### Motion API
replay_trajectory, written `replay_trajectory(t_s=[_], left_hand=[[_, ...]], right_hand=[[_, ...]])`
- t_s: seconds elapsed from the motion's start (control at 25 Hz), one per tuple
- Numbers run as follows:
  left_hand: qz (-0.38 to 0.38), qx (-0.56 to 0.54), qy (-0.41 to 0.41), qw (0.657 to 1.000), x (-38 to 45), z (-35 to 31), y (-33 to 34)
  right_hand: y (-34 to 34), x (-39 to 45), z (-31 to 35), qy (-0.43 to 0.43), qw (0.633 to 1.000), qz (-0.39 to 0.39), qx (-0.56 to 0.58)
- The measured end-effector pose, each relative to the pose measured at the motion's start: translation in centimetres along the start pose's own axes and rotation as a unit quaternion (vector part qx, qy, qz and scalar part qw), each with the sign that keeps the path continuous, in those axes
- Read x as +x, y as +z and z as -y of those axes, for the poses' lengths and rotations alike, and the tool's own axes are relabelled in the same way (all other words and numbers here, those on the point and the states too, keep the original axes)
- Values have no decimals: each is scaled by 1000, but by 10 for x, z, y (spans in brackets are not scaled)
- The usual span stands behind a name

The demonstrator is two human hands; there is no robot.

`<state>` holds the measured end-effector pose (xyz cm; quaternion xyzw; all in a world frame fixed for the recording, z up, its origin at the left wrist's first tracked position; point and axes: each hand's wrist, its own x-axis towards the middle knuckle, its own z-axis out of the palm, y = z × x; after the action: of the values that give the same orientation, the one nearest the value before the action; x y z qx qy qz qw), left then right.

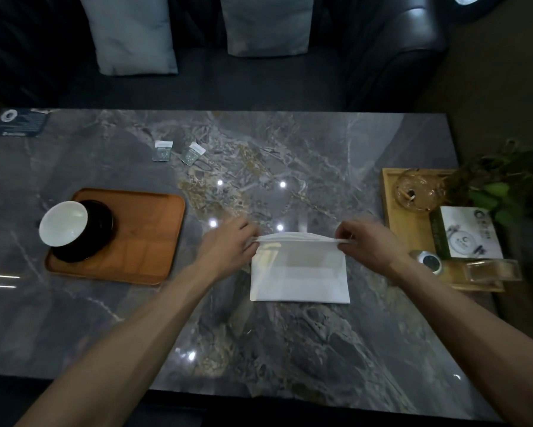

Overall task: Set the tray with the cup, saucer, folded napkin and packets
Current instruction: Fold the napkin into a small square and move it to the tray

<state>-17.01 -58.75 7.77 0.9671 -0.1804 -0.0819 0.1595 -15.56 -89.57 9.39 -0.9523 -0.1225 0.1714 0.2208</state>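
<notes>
Head view, nearest first: two bare forearms reach in from the lower edge over a dark marbled counter. White napkin, lying flat at centre, lower edge on the counter, far edge lifted. Left hand, fingers closed in a pinch on the napkin's far left corner. Right hand, fingers closed in a pinch on the far right corner; the edge is stretched taut between the two hands, slightly blurred.

Left of the napkin and apart from it: brown wooden tray. On the tray's left part, a dark saucer carrying a white cup, which overhangs the tray's left rim in this view. The tray's right part is bare.

Right of the napkin: light wooden tray holding a glass teapot, a printed box, a small round tin and a clear container. Green plant behind it.

Further back, left of centre: two small packets, side by side on the counter, well apart from the brown tray. Dark card at the far left corner.

Beyond the counter: dark sofa with two pale cushions.
</notes>
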Motion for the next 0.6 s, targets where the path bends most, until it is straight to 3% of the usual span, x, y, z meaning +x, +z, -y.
replay_trajectory(t_s=[0.32,0.6], left_hand=[[-18,-5,12,1000,-44,-13,20],[40,-2,18,999,-63,-6,47]], right_hand=[[26,-37,-9,-8,1000,12,-3],[57,-60,-17,-12,999,39,-30]])
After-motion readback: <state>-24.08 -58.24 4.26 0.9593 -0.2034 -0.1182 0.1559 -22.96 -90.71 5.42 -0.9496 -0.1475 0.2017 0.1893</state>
